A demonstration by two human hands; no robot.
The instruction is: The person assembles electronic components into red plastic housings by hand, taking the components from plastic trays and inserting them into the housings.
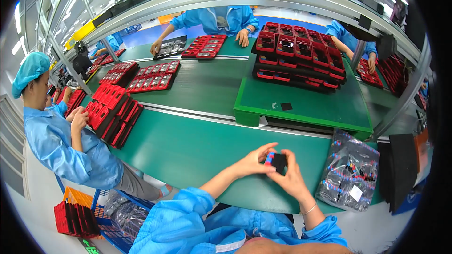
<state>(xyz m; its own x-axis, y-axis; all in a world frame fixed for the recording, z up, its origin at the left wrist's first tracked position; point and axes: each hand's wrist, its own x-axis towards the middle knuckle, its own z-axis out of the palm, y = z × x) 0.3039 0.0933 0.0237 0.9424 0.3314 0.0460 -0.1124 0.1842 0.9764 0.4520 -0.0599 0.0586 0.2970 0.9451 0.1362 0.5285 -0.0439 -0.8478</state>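
Above the green worktable, a small black square piece with a red and blue edge is held up between my two hands. My left hand pinches its left side, where the red and blue show. On the right side, the thumb and fingers of my right hand close around the black part. Beside my right forearm lies a clear plastic bag with many small black, red and blue pieces inside.
A raised green platform carries stacked red trays and a small black square. Co-workers sit across and at left, near more red trays. Black sheets stand at right. A blue crate is at lower left.
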